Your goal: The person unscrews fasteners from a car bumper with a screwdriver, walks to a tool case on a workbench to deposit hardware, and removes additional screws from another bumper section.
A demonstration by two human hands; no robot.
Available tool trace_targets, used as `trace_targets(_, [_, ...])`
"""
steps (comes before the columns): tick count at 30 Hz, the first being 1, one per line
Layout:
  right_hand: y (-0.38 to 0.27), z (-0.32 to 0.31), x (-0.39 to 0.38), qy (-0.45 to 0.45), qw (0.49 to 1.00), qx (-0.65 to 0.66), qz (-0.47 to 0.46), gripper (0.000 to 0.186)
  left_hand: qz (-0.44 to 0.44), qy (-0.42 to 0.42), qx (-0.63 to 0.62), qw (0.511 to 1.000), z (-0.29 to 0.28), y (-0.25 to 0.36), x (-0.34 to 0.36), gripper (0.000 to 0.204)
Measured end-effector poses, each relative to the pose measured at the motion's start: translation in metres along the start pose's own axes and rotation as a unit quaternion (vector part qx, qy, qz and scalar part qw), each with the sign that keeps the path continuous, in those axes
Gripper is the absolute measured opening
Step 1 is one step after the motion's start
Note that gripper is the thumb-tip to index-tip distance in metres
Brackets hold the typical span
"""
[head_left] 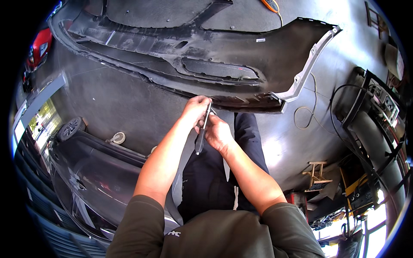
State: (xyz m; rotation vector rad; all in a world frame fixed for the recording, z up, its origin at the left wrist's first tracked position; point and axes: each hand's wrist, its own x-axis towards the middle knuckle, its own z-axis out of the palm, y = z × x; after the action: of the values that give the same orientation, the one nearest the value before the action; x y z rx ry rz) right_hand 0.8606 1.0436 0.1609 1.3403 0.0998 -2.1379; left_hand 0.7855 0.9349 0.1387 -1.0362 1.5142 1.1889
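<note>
A large black bumper cover [275, 47] lies in front of me with its inner side showing, and a pale strip runs along its right end. My left hand [198, 110] is closed with its fingertips at the near edge of the cover, seeming to grip that edge. Between the hands slants a screwdriver [200, 142] with a dark handle and a thin metal shaft. My right hand [217, 132] is closed around it, with the handle end sticking out toward me. The shaft's tip reaches the cover's edge beside my left fingers; what it touches there is hidden.
A dark car [103, 172] stands close on my left, with a wheel [72, 129] on the floor beyond it. To the right are a machine with black hoses [378, 107], a cable [303, 118] and a small wooden stool [317, 176]. A red car [41, 47] shows far left.
</note>
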Motion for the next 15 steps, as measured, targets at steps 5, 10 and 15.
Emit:
trace_targets(5, [0.001,0.001,0.006,0.003,0.996,-0.084,-0.018,0.017,0.009,0.032,0.086,0.996,0.003,-0.004,-0.001,0.02])
trace_targets(10, [-0.003,-0.004,-0.003,-0.022,0.997,-0.069,-0.025,0.019,-0.003,-0.01,0.071,0.997,0.007,0.006,-0.02,0.018])
trace_targets(15, [-0.003,0.037,-0.039,0.031,0.976,-0.215,0.029,0.021,0.063,-0.028,0.032,0.997,-0.023,0.001,-0.053,0.015])
